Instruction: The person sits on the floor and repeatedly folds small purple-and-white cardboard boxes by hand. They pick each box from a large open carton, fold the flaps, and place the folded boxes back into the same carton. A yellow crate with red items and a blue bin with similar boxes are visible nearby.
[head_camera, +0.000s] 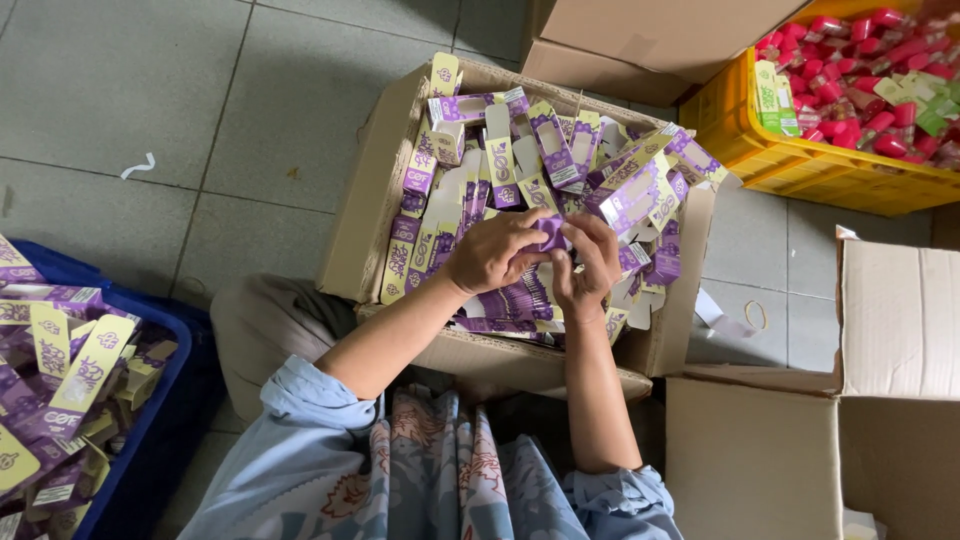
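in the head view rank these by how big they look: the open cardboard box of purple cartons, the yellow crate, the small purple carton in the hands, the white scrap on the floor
1. open cardboard box
2. yellow crate, though the frame cuts it off, so this is unsure
3. small purple carton, held between left hand and right hand
4. white scrap, close in size to the carton

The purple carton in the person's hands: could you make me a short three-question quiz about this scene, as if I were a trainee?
1. True or false: both the left hand and the right hand touch the small purple carton.
2. Which container holds the red items? A) blue crate B) yellow crate C) open cardboard box under the hands
3. Fill in: the flat purple and cream cartons piled under the hands lie in a ____ box.

Key:
1. True; both hands grip it from either side.
2. B; the red items fill the yellow crate at upper right.
3. Cardboard.
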